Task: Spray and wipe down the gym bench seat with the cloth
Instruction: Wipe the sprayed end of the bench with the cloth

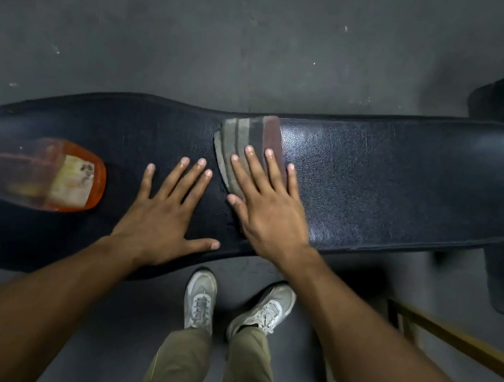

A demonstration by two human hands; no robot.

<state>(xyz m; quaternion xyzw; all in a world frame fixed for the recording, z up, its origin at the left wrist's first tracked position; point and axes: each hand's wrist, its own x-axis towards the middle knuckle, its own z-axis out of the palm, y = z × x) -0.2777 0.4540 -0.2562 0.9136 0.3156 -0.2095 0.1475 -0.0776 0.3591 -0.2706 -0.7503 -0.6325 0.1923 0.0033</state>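
2 flat hands: left hand, right hand on 1 cloth, 1 bench seat, 1 spray bottle

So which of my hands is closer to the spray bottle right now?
Left. Your left hand lies flat on the bench just right of the spray bottle, not touching it. Your right hand is farther along, pressing the cloth.

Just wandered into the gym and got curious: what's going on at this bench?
A person is wiping a black bench seat. Their right hand presses flat on a striped cloth near the seat's middle, and the left hand rests flat on the bare pad beside it. A spray bottle of orange liquid stands on the seat's left end, untouched.
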